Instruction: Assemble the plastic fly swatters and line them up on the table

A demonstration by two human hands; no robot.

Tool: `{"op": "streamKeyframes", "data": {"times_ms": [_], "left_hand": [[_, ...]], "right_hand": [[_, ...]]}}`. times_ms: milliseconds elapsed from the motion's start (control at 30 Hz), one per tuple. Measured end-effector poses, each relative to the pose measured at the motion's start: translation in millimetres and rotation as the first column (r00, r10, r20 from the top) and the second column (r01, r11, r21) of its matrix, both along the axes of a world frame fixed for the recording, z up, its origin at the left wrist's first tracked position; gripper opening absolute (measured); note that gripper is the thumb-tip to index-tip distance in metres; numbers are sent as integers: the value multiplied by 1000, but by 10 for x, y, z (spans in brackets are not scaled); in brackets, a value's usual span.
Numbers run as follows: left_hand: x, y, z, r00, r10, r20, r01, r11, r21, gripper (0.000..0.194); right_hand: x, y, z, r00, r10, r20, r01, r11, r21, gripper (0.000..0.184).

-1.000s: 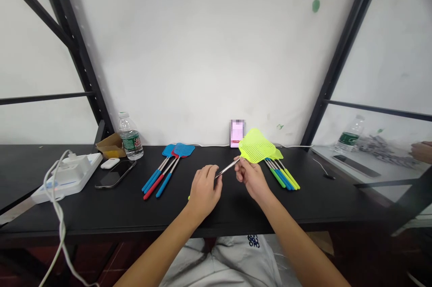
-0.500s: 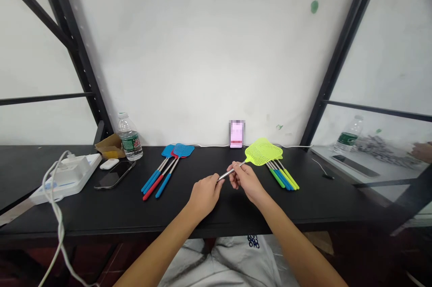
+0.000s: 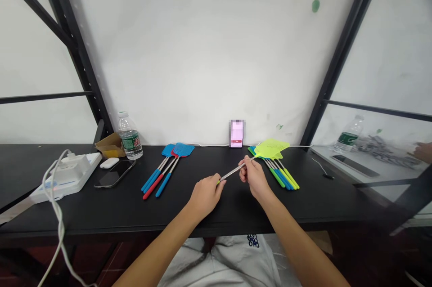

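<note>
A lime-yellow plastic fly swatter with a mesh head (image 3: 272, 148) and a thin metal shaft (image 3: 236, 170) lies across my hands. My left hand (image 3: 205, 196) is shut on its lower end, with a green handle tip (image 3: 218, 181) just showing past the fingers. My right hand (image 3: 254, 178) pinches the shaft nearer the head. The mesh head hangs low over a bundle of swatters (image 3: 281, 175) with green, blue and yellow handles. Further left lies a group of swatters (image 3: 168, 171) with blue and red handles and heads.
A black bench (image 3: 101, 215) runs under my hands. On its left are a water bottle (image 3: 130, 139), a smartphone (image 3: 114, 173), an earbud case (image 3: 110, 163), cardboard (image 3: 110, 145) and a white power strip (image 3: 65, 178) with cables. A blurred pink screen (image 3: 236, 134) stands by the wall. Another person's hand (image 3: 423, 152) shows far right.
The mesh head has swung down and to the right, from raised to low over the bundle. My hands have drawn slightly apart along the shaft.
</note>
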State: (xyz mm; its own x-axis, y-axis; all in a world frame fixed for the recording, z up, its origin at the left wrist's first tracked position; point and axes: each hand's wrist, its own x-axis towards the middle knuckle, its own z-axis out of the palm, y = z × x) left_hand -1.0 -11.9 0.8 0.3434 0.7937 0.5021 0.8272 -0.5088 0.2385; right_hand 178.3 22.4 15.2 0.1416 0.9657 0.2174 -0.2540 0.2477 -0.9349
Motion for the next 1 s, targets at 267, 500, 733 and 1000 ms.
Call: {"op": "streamKeyframes", "data": {"times_ms": [267,500,733,1000], "left_hand": [[-4,22,2,991,-56,119,56,998,8,27],[-27,87,-20,983,22,181,-29,999,34,20],[-54,39,42,966,249,65,-237,959,-154,22],[-23,100,-63,994,78,74,-73,995,-69,22]], "right_hand": [[103,49,3,983,-157,-94,162,985,51,43],[248,123,12,962,-183,-203,172,983,-70,34],[188,70,39,980,-114,-163,100,990,-97,31],[193,99,-11,984,-102,-146,91,993,-75,38]]}}
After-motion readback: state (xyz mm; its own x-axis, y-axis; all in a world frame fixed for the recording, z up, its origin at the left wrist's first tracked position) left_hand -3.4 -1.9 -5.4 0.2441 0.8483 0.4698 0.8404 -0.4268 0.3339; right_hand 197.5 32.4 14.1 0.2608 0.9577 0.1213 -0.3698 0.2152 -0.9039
